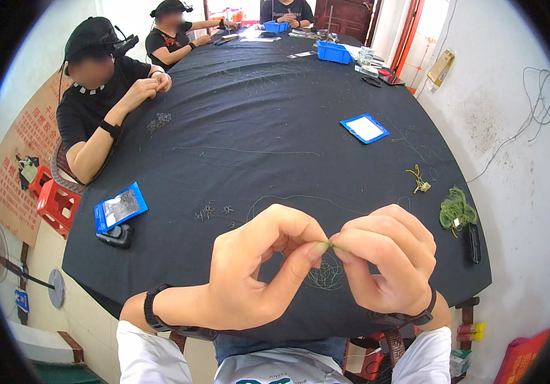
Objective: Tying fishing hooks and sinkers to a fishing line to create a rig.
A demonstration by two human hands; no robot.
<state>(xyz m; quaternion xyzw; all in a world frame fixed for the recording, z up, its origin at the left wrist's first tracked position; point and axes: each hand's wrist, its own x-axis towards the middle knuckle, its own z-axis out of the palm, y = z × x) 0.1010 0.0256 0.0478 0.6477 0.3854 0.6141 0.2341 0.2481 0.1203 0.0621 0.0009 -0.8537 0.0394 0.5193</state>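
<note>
Red-lettered board (22, 144); thread (324, 277) in two-handed grip (243, 275) (393, 256)

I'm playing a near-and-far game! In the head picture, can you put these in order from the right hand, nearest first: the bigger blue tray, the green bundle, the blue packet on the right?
1. Green bundle: just right of the right hand.
2. Blue packet: ahead of that hand.
3. Blue tray: much farther ahead, slightly left.

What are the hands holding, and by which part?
A thin green thread, pinched by the left hand and right hand where their fingertips nearly meet; end or middle, I can't tell.
</note>
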